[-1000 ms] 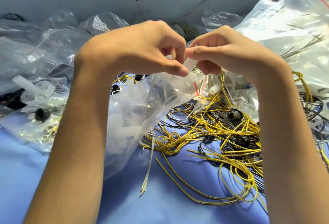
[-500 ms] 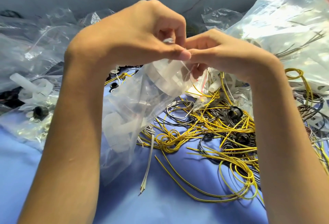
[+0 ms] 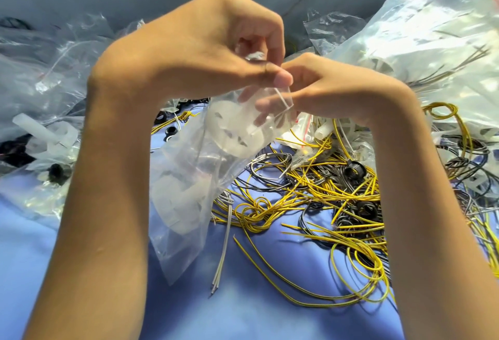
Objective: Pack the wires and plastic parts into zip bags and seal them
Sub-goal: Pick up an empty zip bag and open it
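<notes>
The hands are rising, lifting the zip bag [image 3: 183,231] higher over the bench [image 3: 270,312]; left hand [image 3: 205,50] and right hand [image 3: 337,88] are pinching its mouth. Sealing is seemingly starting, needing firm pressing along it.

Both bare forearms rise from the lower corners and lean inward, wrists bent so the hands meet high in the middle. The left hand [image 3: 205,50] sits higher, knuckles up. Its fingers [image 3: 275,40] are curled down and the thumb is pressed toward the forefinger, pinching the top edge of the zip bag [image 3: 189,177]. The right hand [image 3: 332,88] lies just beside it and slightly lower, its thumb tip against the left thumb. Its other fingers stretch behind the plastic, pinching the same edge.
</notes>
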{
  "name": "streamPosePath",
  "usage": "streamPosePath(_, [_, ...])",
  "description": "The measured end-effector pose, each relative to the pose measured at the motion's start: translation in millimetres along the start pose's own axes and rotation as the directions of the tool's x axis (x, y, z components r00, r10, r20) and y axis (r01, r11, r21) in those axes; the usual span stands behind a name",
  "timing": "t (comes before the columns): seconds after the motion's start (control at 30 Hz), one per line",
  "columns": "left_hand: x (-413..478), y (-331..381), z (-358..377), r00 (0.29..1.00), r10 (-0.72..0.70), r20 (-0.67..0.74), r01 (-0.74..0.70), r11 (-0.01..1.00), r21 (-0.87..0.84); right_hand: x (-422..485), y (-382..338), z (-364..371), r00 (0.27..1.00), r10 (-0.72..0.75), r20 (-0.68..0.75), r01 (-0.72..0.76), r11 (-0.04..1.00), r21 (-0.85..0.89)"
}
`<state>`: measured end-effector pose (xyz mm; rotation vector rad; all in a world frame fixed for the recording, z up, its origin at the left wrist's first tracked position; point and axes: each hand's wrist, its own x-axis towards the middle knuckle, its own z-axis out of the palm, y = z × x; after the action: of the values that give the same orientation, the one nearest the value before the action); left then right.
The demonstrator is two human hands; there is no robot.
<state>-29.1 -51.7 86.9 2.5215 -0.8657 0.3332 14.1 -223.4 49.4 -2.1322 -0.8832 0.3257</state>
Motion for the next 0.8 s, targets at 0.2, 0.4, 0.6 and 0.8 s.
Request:
streamPosePath(0.2, [0.8,-2.4,1.1,1.000,-0.016,-0.012,0.016,1.000,-0.008,-0.7,-2.6,0.5,1.000,0.004,0.005,-0.004,1.000,-0.020])
streamPosePath(0.4, [-2.4,-7.3,-1.3,0.999,-0.046,-0.013,0.046,0.999,-0.024,0.5,-1.7,-0.1,1.000,0.016,-0.011,-0.016,0.996,-0.083])
streamPosePath(0.6, [-1.9,-23.2,-2.9,0.982,-0.182,-0.041,0.185,0.978,0.093,0.3,1.4,-2.6,0.999,0.034,-0.011,-0.035,0.990,-0.134])
streamPosePath(0.8, [-0.7,-33.3,-1.6,0.956,-0.268,-0.121,0.285,0.945,0.162,0.1,5.8,-8.0,0.996,0.064,-0.054,-0.071,0.987,-0.145])
